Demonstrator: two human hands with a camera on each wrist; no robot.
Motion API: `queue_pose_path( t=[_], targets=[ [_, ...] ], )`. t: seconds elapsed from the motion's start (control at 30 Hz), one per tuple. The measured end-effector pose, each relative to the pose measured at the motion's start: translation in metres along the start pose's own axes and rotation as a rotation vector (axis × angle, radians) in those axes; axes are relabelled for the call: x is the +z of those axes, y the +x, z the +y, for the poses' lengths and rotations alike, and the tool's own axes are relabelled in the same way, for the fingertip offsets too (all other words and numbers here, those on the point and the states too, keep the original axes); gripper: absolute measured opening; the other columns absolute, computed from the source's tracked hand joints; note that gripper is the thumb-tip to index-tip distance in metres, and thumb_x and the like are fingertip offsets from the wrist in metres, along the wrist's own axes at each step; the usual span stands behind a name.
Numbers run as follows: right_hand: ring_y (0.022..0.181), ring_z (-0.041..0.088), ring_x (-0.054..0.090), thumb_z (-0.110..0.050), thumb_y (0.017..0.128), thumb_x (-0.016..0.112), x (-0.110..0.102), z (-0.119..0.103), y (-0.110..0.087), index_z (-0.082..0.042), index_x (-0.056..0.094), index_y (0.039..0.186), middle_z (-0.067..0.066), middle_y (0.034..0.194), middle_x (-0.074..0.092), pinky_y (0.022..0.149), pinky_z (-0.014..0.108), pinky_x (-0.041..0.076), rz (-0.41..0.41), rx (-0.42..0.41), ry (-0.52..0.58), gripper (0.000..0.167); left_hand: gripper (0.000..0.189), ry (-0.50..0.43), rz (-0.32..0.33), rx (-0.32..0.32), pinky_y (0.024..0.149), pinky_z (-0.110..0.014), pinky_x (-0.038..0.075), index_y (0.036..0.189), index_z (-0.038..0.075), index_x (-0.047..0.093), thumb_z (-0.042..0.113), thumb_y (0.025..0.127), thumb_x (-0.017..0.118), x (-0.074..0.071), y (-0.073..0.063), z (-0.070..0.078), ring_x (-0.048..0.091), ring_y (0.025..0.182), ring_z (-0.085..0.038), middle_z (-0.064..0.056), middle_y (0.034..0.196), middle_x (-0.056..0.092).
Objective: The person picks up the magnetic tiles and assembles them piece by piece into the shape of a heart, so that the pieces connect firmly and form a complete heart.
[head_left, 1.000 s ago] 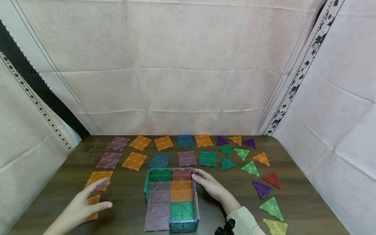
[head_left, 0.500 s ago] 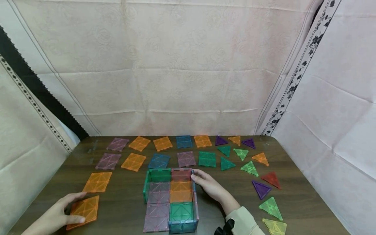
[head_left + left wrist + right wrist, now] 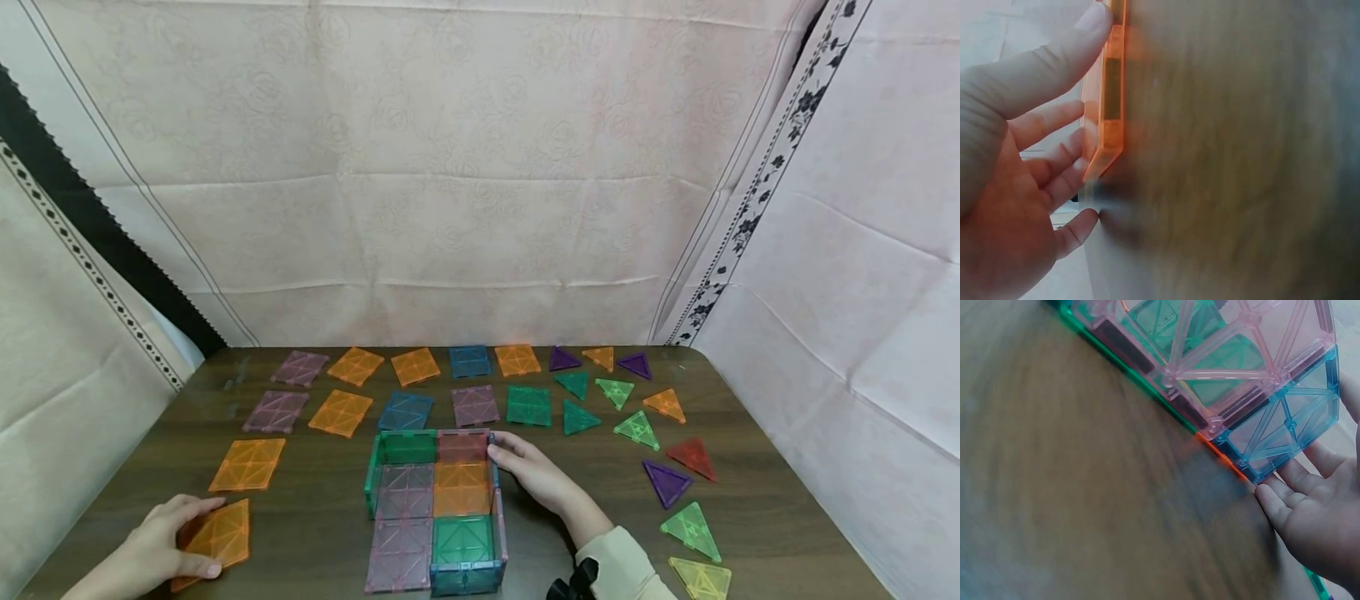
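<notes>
At the lower left, my left hand (image 3: 161, 542) holds an orange square magnetic tile (image 3: 225, 533), thumb at its near edge and fingertips at its far edge. The left wrist view shows that tile (image 3: 1113, 94) edge-on, close over the table, with the thumb against it. In the middle stands a low box of translucent magnetic tiles (image 3: 465, 575), with green, red, blue and pink walls. Its front left has a flat pink floor tile (image 3: 400, 558) without a front wall. My right hand (image 3: 536, 475) grips the box's far right corner, fingers by the blue wall tile (image 3: 1285, 425).
Another orange square tile (image 3: 247, 465) lies just beyond the left hand. Rows of square tiles, including a blue one (image 3: 470, 362), lie along the back. Triangles such as a red one (image 3: 693, 458) and a purple one (image 3: 667, 483) lie at the right. Cloth (image 3: 450, 208) hangs behind the table.
My left hand has moved down and left from above the orange tiles and taken hold of the nearer one. The right hand and the box have stayed in place.
</notes>
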State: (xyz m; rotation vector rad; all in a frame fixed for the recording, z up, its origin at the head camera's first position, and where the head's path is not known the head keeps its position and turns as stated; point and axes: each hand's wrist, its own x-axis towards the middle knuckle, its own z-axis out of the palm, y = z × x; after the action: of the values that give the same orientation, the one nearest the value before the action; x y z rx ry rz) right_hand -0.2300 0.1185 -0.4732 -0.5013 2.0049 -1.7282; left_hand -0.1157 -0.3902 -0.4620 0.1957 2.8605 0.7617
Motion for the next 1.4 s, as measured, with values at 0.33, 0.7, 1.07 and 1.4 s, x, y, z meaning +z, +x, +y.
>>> queue_pose_path(
  t=[0.33, 0.7, 1.07, 1.4],
  targets=[
    [0.138, 0.037, 0.031, -0.037, 0.101, 0.049, 0.0, 0.002, 0.0, -0.001, 0.033, 0.147, 0.018, 0.144, 0.043, 0.113, 0.057, 0.019, -0.002, -0.002, 0.003, 0.061, 0.07, 0.028, 0.165, -0.051, 0.067, -0.022, 0.041, 0.123, -0.005, 0.061, 0.035, 0.069, 0.083, 0.005, -0.001, 0.027, 0.044, 0.081, -0.002, -0.001, 0.096, 0.048],
    [0.139, 0.037, 0.029, -0.038, 0.101, 0.048, 0.0, 0.001, 0.0, -0.002, 0.033, 0.147, 0.018, 0.145, 0.041, 0.113, 0.058, 0.018, 0.002, 0.005, -0.001, 0.061, 0.038, -0.102, 0.243, -0.038, 0.074, -0.032, 0.054, 0.11, 0.006, 0.067, 0.024, 0.079, 0.079, 0.02, 0.0, 0.078, 0.065, 0.095, -0.019, -0.011, 0.108, 0.068],
    [0.138, 0.037, 0.031, -0.037, 0.101, 0.048, 0.0, 0.0, 0.0, -0.002, 0.034, 0.147, 0.018, 0.144, 0.043, 0.113, 0.058, 0.019, 0.007, 0.003, -0.007, 0.06, 0.022, -0.328, 0.083, 0.316, 0.065, -0.025, 0.054, 0.106, 0.005, 0.063, 0.015, 0.087, 0.07, 0.036, -0.001, 0.121, 0.063, 0.087, 0.002, -0.013, 0.101, 0.072],
    [0.136, 0.035, 0.035, -0.036, 0.101, 0.048, 0.0, 0.0, 0.001, -0.002, 0.036, 0.146, 0.017, 0.141, 0.047, 0.113, 0.057, 0.02, 0.003, -0.004, -0.007, 0.058, 0.023, -0.429, 0.015, 0.761, 0.055, -0.018, 0.047, 0.101, 0.003, 0.059, -0.008, 0.082, 0.068, 0.06, 0.004, 0.151, 0.061, 0.073, 0.003, -0.011, 0.087, 0.073]
  ],
)
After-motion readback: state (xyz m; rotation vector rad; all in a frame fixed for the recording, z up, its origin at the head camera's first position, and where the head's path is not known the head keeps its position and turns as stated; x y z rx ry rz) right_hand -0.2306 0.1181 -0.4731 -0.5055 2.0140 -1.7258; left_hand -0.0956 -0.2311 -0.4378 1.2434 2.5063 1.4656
